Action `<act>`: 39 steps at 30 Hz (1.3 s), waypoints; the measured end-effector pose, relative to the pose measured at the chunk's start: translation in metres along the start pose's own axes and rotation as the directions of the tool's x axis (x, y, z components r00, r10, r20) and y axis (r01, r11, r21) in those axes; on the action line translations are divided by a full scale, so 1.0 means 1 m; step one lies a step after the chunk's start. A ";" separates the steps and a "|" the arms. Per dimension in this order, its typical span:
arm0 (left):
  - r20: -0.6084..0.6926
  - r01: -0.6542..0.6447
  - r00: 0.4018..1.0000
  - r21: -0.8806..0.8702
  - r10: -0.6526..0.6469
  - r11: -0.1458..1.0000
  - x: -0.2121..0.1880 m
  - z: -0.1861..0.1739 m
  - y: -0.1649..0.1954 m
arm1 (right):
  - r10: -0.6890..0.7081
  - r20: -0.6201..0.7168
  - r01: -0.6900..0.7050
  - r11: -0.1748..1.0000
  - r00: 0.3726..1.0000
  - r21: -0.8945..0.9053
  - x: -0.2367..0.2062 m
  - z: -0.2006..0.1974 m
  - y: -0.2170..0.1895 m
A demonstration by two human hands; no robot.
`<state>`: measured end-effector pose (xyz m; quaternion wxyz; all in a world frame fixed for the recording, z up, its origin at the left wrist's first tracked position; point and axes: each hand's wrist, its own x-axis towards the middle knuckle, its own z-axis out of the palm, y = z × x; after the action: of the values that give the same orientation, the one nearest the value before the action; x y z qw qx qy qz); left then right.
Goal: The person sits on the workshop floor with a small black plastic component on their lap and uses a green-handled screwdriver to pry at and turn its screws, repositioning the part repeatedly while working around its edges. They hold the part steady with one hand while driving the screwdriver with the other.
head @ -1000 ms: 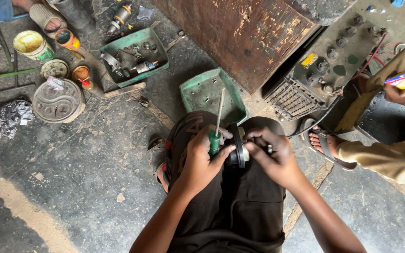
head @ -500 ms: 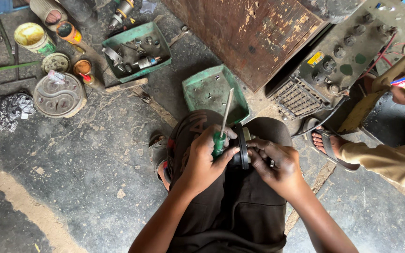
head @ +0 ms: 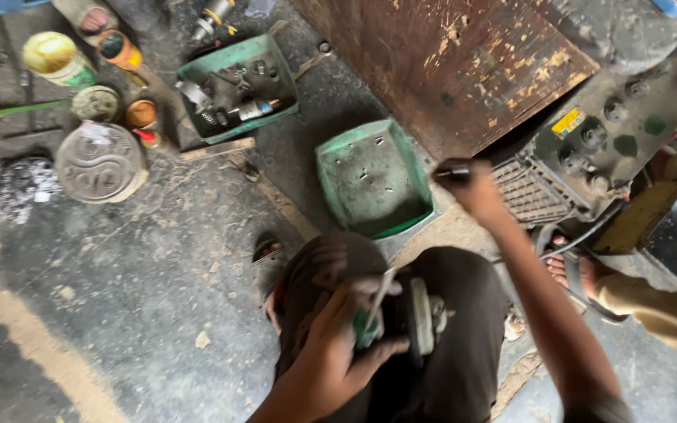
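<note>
The right hand has left the disc part on the lap and now pinches a small dark piece beside the green tray. The left hand grips a green-handled screwdriver against the part.

A dark, oil-stained concrete floor fills the frame, sandy at lower left. A rusty brown metal panel stands at upper centre under flat daylight.
</note>
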<state>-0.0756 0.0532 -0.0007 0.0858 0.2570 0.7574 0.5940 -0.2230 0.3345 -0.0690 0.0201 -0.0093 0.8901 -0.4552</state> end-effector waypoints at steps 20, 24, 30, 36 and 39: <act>-0.058 -0.086 0.993 0.182 0.098 0.980 0.012 0.013 0.010 | -0.158 0.140 0.156 0.987 0.978 0.024 -0.077 -0.059 -0.039; 0.044 -0.045 0.998 0.010 0.044 0.999 0.017 0.008 0.004 | -0.483 0.291 0.499 0.866 0.826 0.020 -0.109 -0.047 -0.078; 0.011 -0.218 0.976 -0.057 0.219 0.974 0.019 0.011 -0.001 | -0.247 0.555 0.186 0.969 0.794 0.165 -0.099 -0.057 -0.075; 0.030 -0.149 0.988 -0.097 0.152 0.984 0.023 0.008 -0.001 | -0.359 0.457 0.361 0.929 0.813 0.088 -0.107 -0.058 -0.100; 0.001 -0.183 0.983 -0.121 0.184 0.976 0.022 0.008 -0.002 | -0.240 0.489 0.273 0.962 0.838 0.005 -0.106 -0.052 -0.103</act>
<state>-0.0908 0.0707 -0.0008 0.0504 0.3238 0.6927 0.6424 -0.1194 0.3201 0.0479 0.1811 -0.2428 0.8615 -0.4075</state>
